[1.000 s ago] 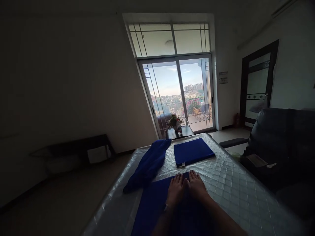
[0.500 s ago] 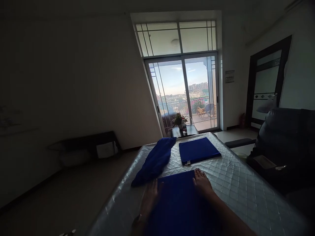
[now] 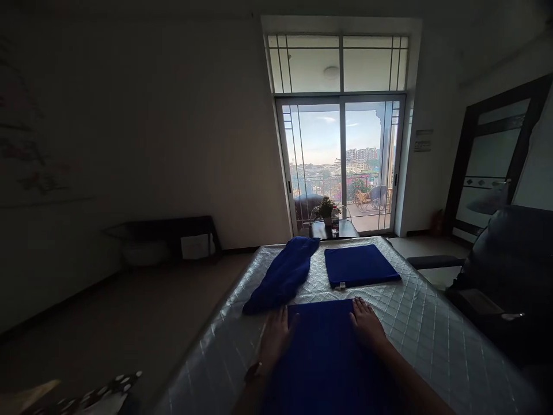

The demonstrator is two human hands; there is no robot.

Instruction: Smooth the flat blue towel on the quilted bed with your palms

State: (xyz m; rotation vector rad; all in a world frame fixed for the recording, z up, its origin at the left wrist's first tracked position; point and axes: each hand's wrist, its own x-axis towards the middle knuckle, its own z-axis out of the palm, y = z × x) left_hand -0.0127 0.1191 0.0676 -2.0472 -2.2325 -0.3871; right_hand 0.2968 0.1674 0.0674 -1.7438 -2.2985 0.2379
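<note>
A blue cloth (image 3: 324,357) lies spread flat before me, its near end running out of view. My left hand (image 3: 277,334) rests along its far left corner, fingers stretched out and thumb apart. At the far right corner my right hand (image 3: 366,320) lies flat with fingers extended on the edge. Beyond them, a neatly folded blue cloth (image 3: 360,265) with a small white tag lies on the right. A loosely bunched blue cloth (image 3: 283,276) stretches diagonally on the left, close to my left fingertips.
Everything lies on a silvery quilted table cover (image 3: 432,323). A small table (image 3: 317,230) with a potted plant (image 3: 327,208) and bottle stands beyond, before sliding glass doors (image 3: 343,167). A dark chair (image 3: 510,265) is at right. Spotted fabric (image 3: 116,385) shows lower left.
The view has turned left and levelled slightly, so the scene sits further right. Both hands stay at the far corners of the spread cloth, with little movement on it.
</note>
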